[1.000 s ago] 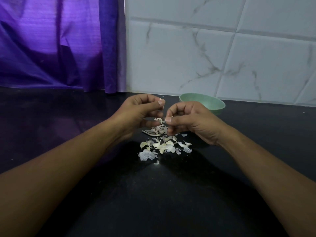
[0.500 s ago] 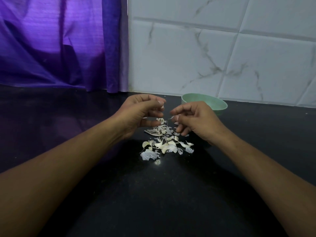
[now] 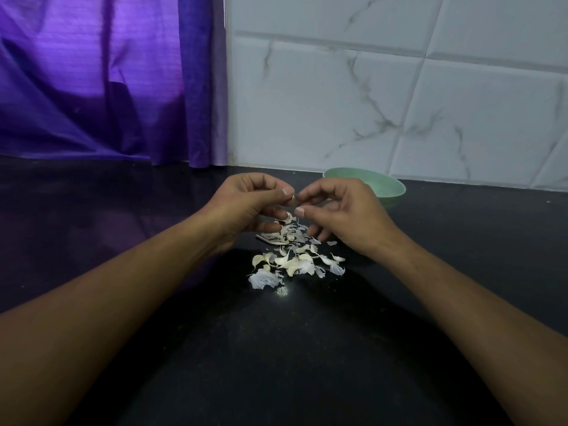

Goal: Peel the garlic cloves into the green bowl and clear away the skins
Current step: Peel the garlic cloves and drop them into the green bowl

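1. Your left hand is curled. Its thumb and forefinger pinch a garlic clove, of which only a pale sliver shows between the tips, so I cannot tell which way its long axis runs.
2. Your right hand sits just beside it, the two sets of fingertips almost touching. Its thumb and forefinger appear to pinch a thin strip of skin that hangs straight down from them, and the other fingers curl loosely below.
3. The next move turns on this: the clove lies immediately left of your right fingertips, at about the same height. I judge the left hand to be the holder and the right the puller, so draw the strip down and away from the left tips.
4. The green bowl stands beyond your right knuckles and is partly hidden by them. It is well apart from your left fingers, so the right hand is nearer to it. Its contents are not visible.
5. The pile of skins lies directly beneath both sets of fingertips and spreads toward you on the dark countertop. Clearing it looks not yet begun.
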### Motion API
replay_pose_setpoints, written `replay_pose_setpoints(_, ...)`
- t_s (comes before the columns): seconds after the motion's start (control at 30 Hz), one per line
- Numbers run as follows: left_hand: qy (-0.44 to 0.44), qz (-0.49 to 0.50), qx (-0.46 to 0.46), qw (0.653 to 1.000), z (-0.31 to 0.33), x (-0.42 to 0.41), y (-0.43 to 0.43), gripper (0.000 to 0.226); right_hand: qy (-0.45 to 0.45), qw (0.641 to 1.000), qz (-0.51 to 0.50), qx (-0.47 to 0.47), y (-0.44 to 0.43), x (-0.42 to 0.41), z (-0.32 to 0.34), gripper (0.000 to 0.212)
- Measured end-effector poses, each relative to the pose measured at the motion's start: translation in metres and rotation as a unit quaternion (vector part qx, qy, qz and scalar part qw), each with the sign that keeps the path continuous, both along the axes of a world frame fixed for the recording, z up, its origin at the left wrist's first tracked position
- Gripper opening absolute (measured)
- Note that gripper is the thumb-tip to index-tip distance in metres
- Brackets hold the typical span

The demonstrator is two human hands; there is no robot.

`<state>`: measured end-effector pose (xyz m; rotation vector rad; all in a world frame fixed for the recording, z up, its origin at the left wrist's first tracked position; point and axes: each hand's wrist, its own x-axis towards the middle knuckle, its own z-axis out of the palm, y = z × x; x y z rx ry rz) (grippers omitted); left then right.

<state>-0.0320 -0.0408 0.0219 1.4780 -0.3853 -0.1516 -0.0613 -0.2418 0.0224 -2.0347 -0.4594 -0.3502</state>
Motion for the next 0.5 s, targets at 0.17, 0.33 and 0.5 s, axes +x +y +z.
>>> replay_pose_setpoints(0.17, -0.015, -0.012, 0.02, 1.0, -0.0005, -0.0021, -0.0024, 0.034, -0.03, 0.999, 0.002, 0.02, 0.0045, -0.0014, -0.0015, 0.01)
replay_pose_setpoints(0.33, -0.031, 0.001, 0.037, 0.999, 0.0005, -0.0001, 0.0001, 0.037, -0.048, 0.998, -0.002, 0.044, 0.0038, -0.0009, -0.0013, 0.006)
replay_pose_setpoints(0.5, -0.038, 0.0, 0.042, 0.998, -0.0007, 0.0026, 0.001, 0.024, -0.042, 0.997, 0.001, 0.057, 0.0032, -0.0004, -0.0006, 0.004)
